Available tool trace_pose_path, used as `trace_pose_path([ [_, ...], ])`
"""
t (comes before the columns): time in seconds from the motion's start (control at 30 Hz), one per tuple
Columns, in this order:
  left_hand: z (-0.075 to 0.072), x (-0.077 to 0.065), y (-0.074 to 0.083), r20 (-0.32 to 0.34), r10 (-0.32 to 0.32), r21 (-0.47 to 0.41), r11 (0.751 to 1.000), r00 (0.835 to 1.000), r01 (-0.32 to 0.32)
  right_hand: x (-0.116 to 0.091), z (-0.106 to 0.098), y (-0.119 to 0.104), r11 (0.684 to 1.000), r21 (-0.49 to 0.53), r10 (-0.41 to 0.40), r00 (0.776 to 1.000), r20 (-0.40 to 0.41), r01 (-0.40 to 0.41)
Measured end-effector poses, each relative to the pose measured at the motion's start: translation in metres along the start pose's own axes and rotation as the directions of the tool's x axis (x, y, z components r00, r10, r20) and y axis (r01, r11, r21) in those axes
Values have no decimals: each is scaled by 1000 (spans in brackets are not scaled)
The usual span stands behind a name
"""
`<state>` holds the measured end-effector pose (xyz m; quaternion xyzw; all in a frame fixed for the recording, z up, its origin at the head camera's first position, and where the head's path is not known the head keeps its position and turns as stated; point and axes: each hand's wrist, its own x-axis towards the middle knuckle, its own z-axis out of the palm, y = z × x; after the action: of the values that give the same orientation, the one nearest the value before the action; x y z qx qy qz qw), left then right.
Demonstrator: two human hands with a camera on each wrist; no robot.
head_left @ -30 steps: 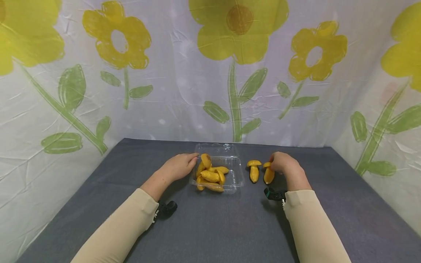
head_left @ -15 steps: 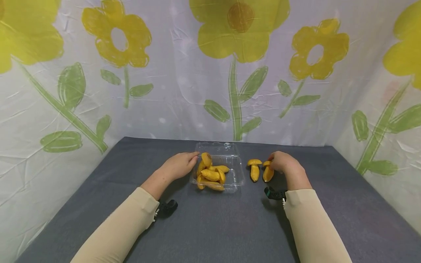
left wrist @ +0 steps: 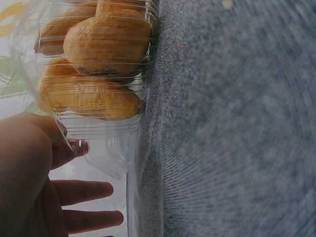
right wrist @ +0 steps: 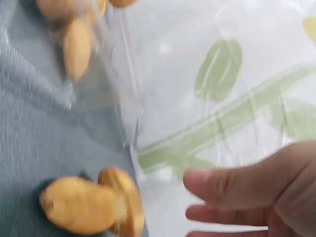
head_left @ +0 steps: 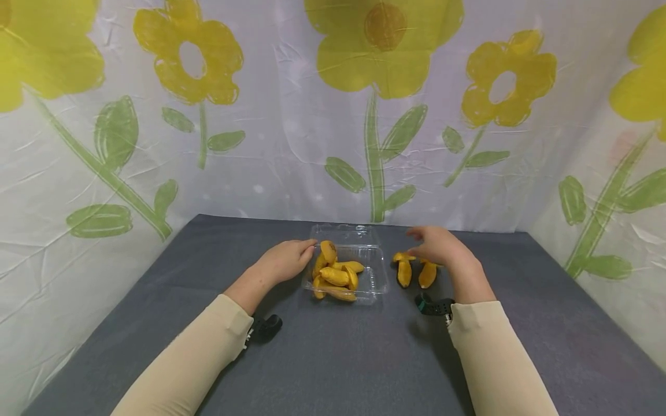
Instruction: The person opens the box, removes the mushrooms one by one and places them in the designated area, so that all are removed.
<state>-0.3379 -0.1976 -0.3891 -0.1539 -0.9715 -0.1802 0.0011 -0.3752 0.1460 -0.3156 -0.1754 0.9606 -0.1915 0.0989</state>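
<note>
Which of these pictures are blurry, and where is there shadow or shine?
Head view: fairly clear, with a soft shadow on the dark tabletop beside the right sleeve; left wrist view: thin bright glints along the ridged clear box; right wrist view: blurriest, with the right hand and nearest yellow mushroom soft-edged.
</note>
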Motion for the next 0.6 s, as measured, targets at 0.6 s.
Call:
trace_pose_path([
  [0.6, -1, 0, -1, -7, 1, 8, 1000, 1000, -1, 3, 45, -70, 936, -114, -331, 943, 41, 334],
])
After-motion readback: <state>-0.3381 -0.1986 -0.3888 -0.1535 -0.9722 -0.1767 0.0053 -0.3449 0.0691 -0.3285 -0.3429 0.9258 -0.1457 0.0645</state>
